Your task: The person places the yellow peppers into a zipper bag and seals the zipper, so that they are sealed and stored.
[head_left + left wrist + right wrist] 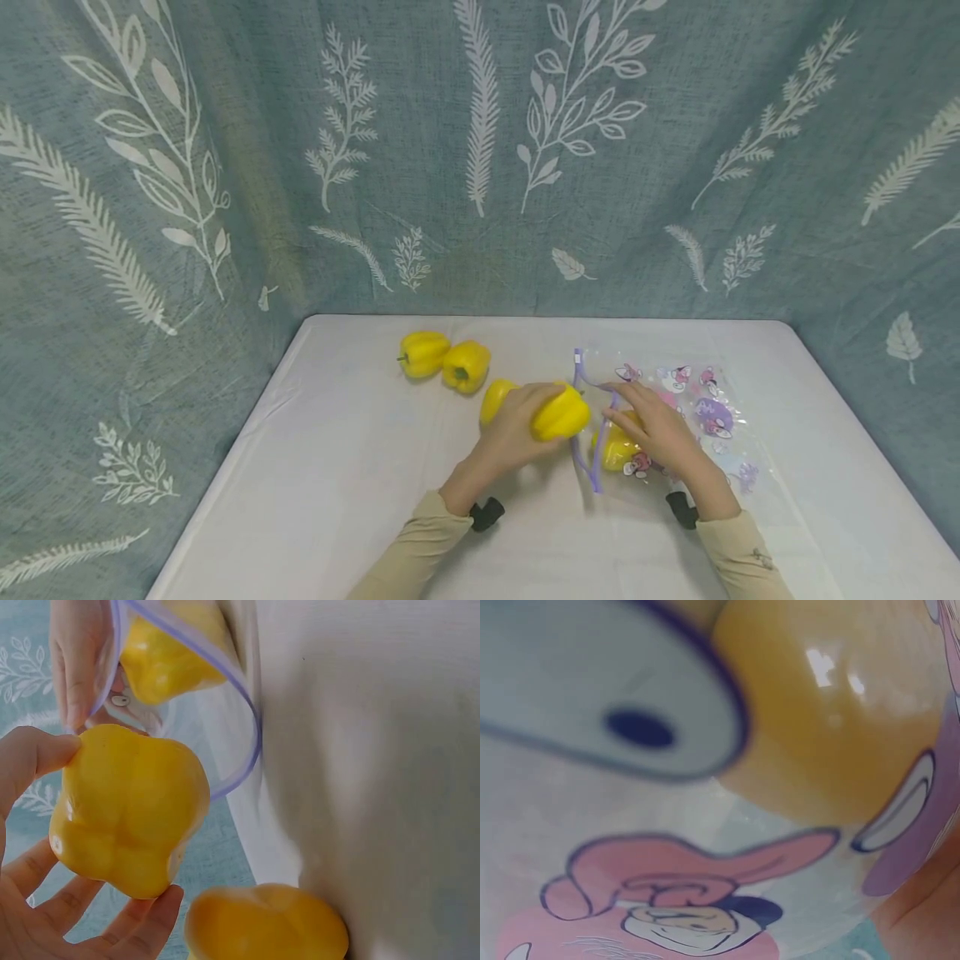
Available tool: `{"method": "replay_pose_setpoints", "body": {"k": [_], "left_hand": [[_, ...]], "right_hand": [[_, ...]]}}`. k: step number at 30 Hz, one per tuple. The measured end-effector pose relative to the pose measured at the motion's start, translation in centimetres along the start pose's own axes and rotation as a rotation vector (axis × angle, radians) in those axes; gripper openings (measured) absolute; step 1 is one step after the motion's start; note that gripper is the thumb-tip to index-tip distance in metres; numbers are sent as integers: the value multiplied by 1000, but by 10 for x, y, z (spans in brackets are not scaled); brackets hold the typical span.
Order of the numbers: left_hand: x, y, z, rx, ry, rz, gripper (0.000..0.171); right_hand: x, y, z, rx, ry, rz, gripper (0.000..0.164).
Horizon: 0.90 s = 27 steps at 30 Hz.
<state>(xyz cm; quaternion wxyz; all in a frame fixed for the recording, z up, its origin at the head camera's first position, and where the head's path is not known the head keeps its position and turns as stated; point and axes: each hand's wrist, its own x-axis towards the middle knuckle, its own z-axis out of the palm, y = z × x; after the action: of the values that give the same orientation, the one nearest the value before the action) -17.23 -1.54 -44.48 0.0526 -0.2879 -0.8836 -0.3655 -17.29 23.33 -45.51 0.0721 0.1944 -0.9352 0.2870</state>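
A yellow bell pepper (pixel 562 412) is in my left hand (pixel 512 427), thumb on one side and fingers curled on the other. It is right at the mouth of a clear zip bag (pixel 720 446) with cartoon prints and a purple rim (pixel 251 742). My right hand (pixel 663 433) holds the bag's upper edge, keeping the mouth gaping. Inside the bag, near the mouth, lies another yellow bell pepper (pixel 618 448), which fills much of the right wrist view behind the printed film. One more bell pepper (pixel 495 398) sits just behind my left hand, partly hidden by it.
Two yellow bell peppers, one on the left (pixel 423 354) and one on the right (pixel 467 367), sit side by side farther back on the white-covered table (pixel 337 450). A blue-green leaf-patterned curtain (pixel 435 167) hangs behind the table and along its sides.
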Motion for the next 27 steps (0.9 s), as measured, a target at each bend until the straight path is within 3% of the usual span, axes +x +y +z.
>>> {"method": "replay_pose_setpoints", "body": {"k": [21, 27], "left_hand": [[18, 0, 22, 19, -60, -16, 65], [23, 1, 27, -19, -77, -35, 65]], "right_hand": [[0, 2, -2, 8, -7, -14, 42], [0, 3, 0, 17, -1, -25, 42]]}}
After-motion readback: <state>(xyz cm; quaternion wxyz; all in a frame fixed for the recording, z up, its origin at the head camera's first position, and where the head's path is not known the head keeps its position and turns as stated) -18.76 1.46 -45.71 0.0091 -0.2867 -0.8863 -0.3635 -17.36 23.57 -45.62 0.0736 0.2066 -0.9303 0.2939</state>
